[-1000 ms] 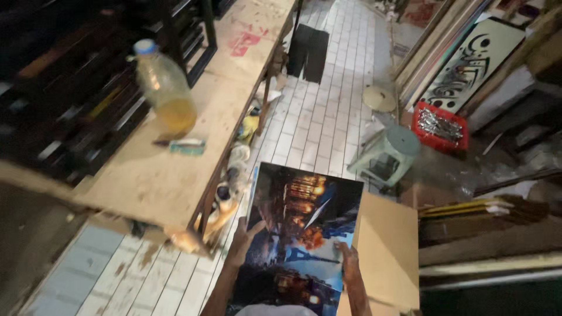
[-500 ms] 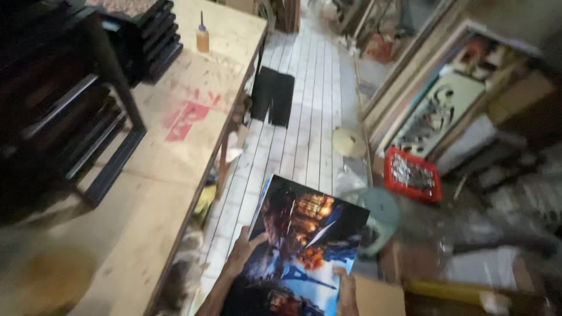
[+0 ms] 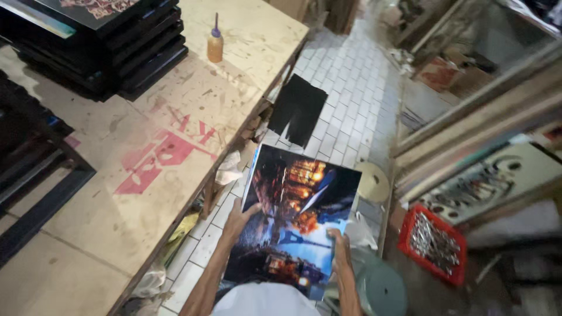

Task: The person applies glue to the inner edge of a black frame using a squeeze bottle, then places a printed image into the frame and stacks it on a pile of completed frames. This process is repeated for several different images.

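Note:
I hold a large glossy picture print (image 3: 293, 216) of a night scene in blue and orange, flat in front of me above the tiled floor. My left hand (image 3: 239, 219) grips its left edge, thumb on top. My right hand (image 3: 341, 248) grips its lower right edge. The print's bottom edge is hidden behind my white shirt.
A long wooden workbench (image 3: 146, 146) with red paint marks runs along my left. On it stand a stack of black frames (image 3: 99, 47) and a small glue bottle (image 3: 215, 42). A black sheet (image 3: 298, 108) lies on the floor ahead; a green stool (image 3: 377, 287), red crate (image 3: 433, 243) and leaning boards (image 3: 480, 111) crowd the right.
My view has moved forward along the bench; the large bottle has left view and the small glue bottle is closer. Both hands keep hold of the print.

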`<state>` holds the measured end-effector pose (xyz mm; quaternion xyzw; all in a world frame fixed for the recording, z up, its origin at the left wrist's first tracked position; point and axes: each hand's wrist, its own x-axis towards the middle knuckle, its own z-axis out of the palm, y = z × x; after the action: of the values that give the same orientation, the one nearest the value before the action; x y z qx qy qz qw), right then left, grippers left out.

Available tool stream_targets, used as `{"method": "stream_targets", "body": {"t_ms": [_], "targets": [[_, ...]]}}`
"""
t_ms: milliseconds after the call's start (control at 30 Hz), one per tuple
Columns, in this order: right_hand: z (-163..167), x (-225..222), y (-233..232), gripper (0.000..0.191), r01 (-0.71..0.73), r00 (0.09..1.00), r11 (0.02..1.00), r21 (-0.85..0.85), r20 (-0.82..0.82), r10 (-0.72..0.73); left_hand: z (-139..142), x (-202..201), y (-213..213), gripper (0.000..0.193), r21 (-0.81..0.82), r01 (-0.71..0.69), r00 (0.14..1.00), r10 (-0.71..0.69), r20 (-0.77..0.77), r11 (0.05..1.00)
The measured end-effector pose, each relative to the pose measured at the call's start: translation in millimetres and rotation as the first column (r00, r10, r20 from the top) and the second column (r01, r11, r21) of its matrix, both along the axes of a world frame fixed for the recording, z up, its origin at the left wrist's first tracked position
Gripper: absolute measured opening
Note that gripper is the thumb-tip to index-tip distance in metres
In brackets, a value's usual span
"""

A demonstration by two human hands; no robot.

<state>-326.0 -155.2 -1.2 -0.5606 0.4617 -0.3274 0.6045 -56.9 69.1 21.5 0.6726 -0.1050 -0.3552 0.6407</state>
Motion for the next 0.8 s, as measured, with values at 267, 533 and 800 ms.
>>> {"method": "stream_targets", "body": {"t_ms": [267,533,800], "targets": [[7.6,230.0,-196.8,0.016,-0.236,0.960,0.972,0.021,0.162,0.230,-24.2,174.3,-160.8,0.086,-0.312,-0.167,0.948,0.239,0.208,0.935],[8.5,391.4,-356.0,0.014,-0.455,0.875,0.869,0.195,0.280,0.395,-40.5,280.7,-292.6,0.096,0.002,-0.410,0.818,0.366,0.444,0.912],[2.2,552.3,-546.6,0.017,-0.716,0.686,0.626,0.310,0.142,0.714,-25.5,340.9,-434.2,0.088,0.146,-0.625,0.780,0.620,0.082,0.767]]}}
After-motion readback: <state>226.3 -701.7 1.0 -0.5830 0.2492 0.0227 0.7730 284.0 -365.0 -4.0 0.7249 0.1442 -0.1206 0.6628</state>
